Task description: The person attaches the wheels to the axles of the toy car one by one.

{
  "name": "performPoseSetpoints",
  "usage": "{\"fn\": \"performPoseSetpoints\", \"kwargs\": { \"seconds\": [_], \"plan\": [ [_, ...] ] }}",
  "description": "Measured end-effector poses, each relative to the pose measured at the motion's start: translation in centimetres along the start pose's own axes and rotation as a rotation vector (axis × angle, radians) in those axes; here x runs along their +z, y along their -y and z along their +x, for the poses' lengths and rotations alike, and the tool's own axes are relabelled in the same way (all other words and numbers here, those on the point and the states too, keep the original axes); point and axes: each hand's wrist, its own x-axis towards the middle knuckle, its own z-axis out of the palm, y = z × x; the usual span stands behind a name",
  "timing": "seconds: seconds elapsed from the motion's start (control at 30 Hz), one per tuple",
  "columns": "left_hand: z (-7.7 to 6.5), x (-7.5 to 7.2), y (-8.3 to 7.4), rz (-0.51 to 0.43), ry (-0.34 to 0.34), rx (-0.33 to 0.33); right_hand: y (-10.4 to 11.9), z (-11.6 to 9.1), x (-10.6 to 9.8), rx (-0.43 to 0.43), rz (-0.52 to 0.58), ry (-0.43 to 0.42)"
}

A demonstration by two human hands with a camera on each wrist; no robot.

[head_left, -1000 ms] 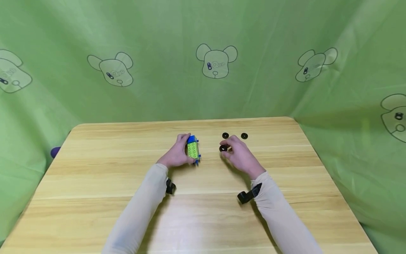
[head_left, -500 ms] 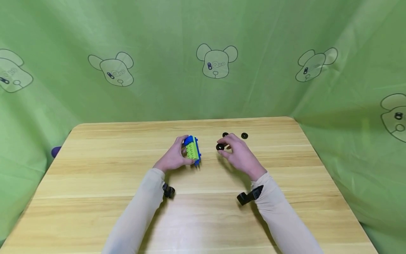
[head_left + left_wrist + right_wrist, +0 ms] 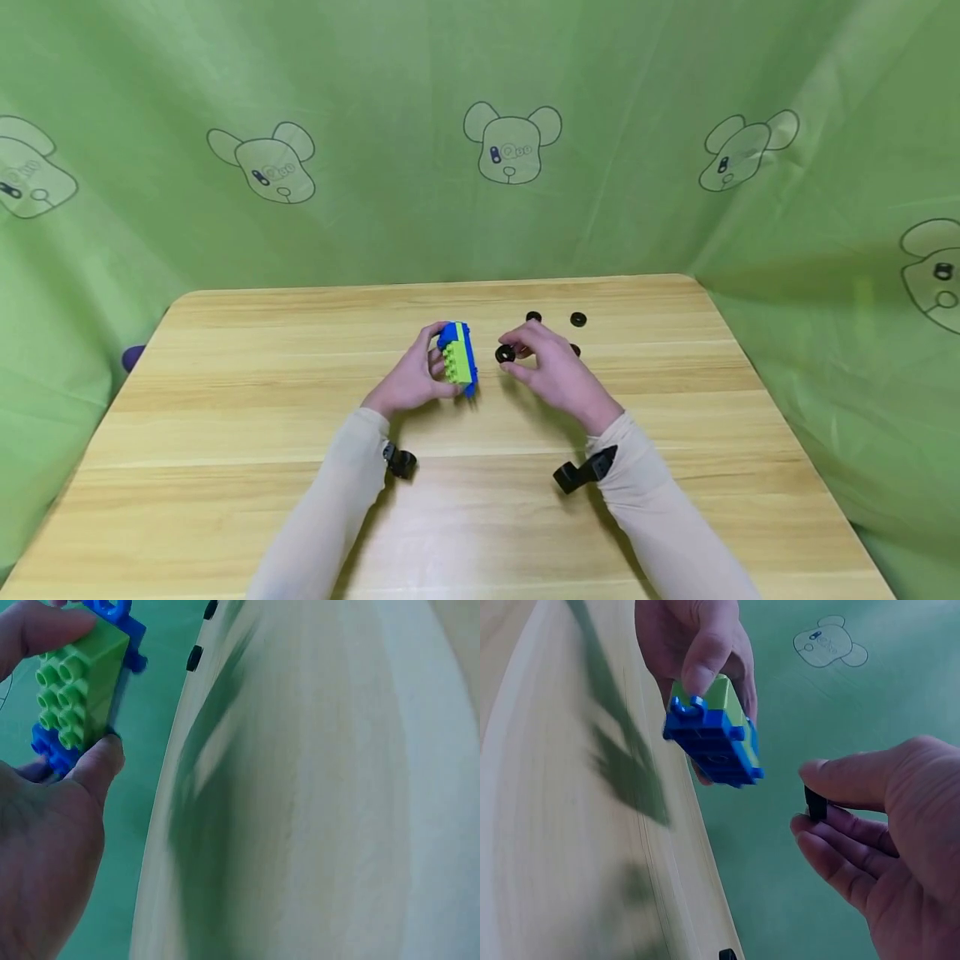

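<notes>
My left hand [image 3: 408,377] grips a toy vehicle body [image 3: 467,358] made of a green studded block and blue parts. Tilted, it turns its blue underside [image 3: 718,754] with small side pegs toward the right hand, as the right wrist view shows. Between thumb and fingers, my right hand [image 3: 557,371] pinches a small black wheel [image 3: 505,354], a short gap to the right of the vehicle body. In the left wrist view the green studs [image 3: 69,697] face the left palm. Both held things are off the table.
Several black wheels lie on the wooden table [image 3: 480,500]: one [image 3: 533,317] behind the right hand, another [image 3: 578,319] farther right, and one [image 3: 575,350] partly hidden by that hand. A green curtain [image 3: 420,225] hangs behind the table.
The left hand has lifted and tipped the vehicle body so its underside turns right. My right hand has carried its wheel leftward, closer to it, and another wheel has come into sight behind.
</notes>
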Motion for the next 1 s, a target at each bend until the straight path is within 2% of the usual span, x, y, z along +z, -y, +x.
{"fn": "performPoseSetpoints", "kwargs": {
  "seconds": [0.17,0.43,0.6,1.0],
  "plan": [
    [-0.2,-0.1,0.4,0.0,0.0,0.024,0.4,-0.1,0.3,0.0,0.016,0.02],
    [-0.4,0.0,0.6,0.073,-0.027,0.01,0.4,-0.1,1.2,-0.028,0.042,0.046],
    [-0.5,0.3,0.4,0.037,-0.021,0.012,0.4,-0.1,1.7,-0.032,0.032,0.055],
    [-0.4,0.8,0.5,0.017,0.005,0.014,0.7,-0.1,2.5,-0.027,0.025,0.064]
  ]
}}
